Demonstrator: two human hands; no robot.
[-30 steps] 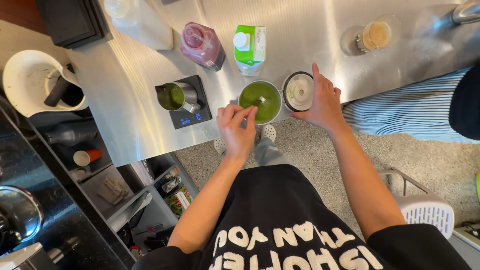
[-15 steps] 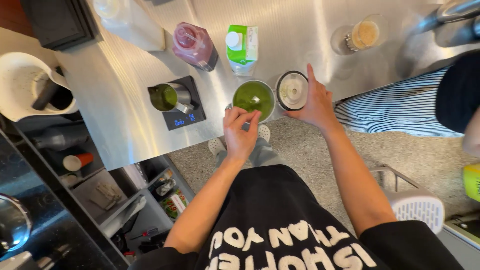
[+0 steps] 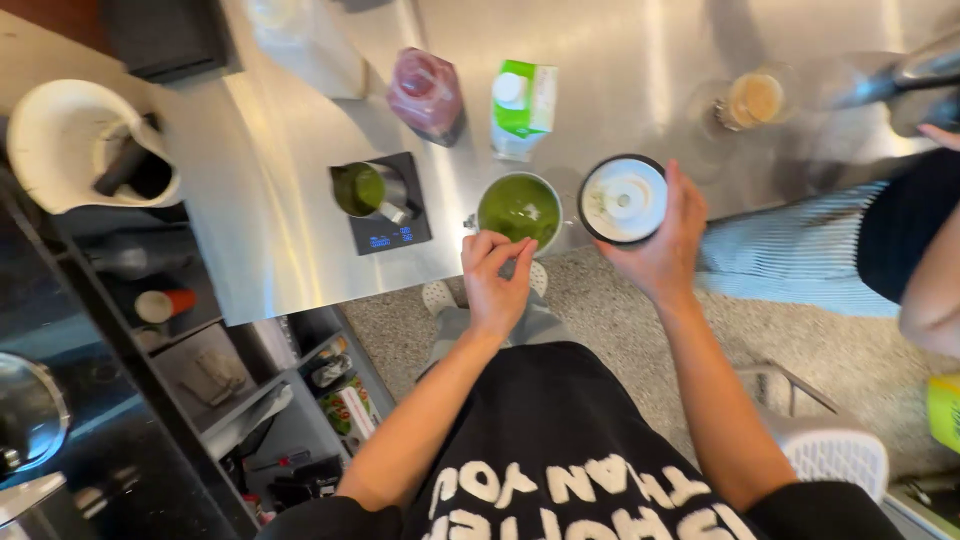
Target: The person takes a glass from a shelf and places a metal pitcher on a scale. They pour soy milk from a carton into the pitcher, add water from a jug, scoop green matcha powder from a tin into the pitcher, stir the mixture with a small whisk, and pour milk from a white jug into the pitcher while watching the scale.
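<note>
A metal bowl of green liquid (image 3: 518, 208) stands at the near edge of the steel counter (image 3: 290, 230). My left hand (image 3: 495, 278) is at the bowl's near rim with its fingers pinched together on it; what else they hold, if anything, is hidden. My right hand (image 3: 672, 240) grips a round black-rimmed container with a white inside (image 3: 622, 198), held just right of the bowl at the counter's edge.
Left of the bowl, a metal pitcher of green liquid (image 3: 368, 190) sits on a black scale (image 3: 392, 232). Behind are a green-and-white carton (image 3: 520, 105), a pink bottle (image 3: 425, 90) and a glass of brown drink (image 3: 752, 100). Another person (image 3: 900, 240) stands at the right. A white jug (image 3: 60, 140) is far left.
My right hand has taken the round container off the counter and drawn it toward me. My left hand has slid from over the bowl back to its near rim.
</note>
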